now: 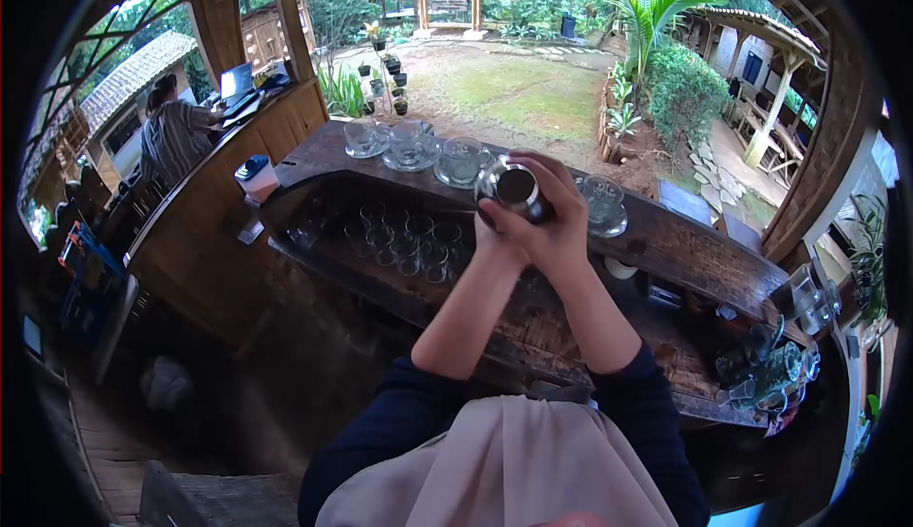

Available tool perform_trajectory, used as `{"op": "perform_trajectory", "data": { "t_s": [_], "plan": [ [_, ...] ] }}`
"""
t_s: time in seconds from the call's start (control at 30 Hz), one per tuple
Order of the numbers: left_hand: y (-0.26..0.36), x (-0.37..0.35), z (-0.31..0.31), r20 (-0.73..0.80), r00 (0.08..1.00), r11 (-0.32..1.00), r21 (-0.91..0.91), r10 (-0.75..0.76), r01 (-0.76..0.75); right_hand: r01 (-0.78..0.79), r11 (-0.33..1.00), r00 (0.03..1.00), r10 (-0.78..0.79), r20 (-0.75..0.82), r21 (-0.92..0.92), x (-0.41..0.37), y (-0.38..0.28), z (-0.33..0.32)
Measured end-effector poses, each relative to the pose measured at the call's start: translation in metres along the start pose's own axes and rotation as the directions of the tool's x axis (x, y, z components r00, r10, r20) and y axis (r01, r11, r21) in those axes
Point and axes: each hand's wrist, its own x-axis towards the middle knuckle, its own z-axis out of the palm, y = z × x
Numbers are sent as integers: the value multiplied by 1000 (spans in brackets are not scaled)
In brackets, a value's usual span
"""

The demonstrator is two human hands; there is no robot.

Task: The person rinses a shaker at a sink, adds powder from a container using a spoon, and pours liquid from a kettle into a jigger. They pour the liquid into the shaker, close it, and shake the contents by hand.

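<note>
Both my hands are raised in front of me over the wooden counter, close around a shiny metal cylinder. Its round, dark end faces up toward me. Fingers of my right hand wrap over its far side and right side. Lower down, my left hand closes around it from the left, its thumb near the rim and its other fingers mostly hidden. Glass cups on saucers stand just beyond: a glass cup to the left of my hands and another glass cup to the right.
Several small glasses stand on the lower shelf of the dark wooden counter. Glass mugs cluster at the right end. A lidded container sits at the left. Beyond it, a person is at a laptop.
</note>
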Motion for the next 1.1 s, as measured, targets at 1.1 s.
{"op": "perform_trajectory", "data": {
  "t_s": [1.1],
  "plan": [
    [30,12,7,441,720,703,-238,-536,670,627,763,779,-618,107,-156,-13,-22,-26]
  ]
}}
